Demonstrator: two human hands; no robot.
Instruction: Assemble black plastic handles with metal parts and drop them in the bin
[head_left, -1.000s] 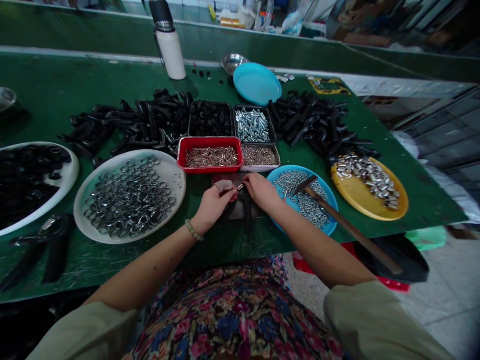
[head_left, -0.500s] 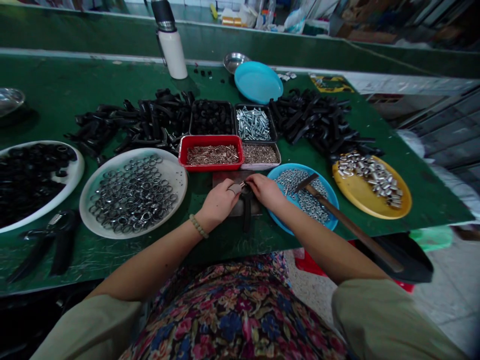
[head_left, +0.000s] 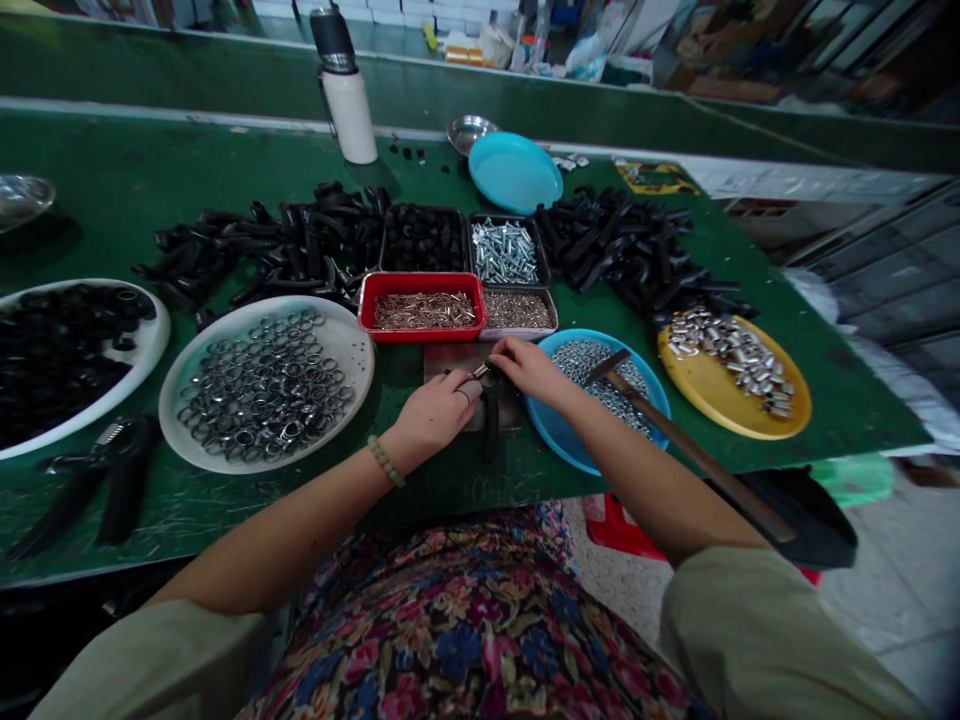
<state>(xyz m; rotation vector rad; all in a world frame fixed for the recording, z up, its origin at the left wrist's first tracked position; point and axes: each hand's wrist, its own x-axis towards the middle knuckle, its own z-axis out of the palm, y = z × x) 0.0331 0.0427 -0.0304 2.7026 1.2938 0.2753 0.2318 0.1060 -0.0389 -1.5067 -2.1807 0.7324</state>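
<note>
The left hand point(head_left: 435, 412) and right hand point(head_left: 529, 368) were found meeting over a dark plate point(head_left: 450, 362) at the table point(head_left: 105, 200) edge. A small metal piece point(head_left: 481, 370) was pinched between the closed fingertips of both; its exact form could not be made out. A slip was judged possible, the piece being tiny and the grip fingertip-only, with loss over the near edge. The hammer point(head_left: 675, 435), resting across the blue plate point(head_left: 559, 430), was judged liable to be knocked by the right forearm. Counted: four small trays, two white plates, two blue, one yellow plate point(head_left: 720, 395), one flask point(head_left: 349, 105), one pair of pliers point(head_left: 90, 485).
</note>
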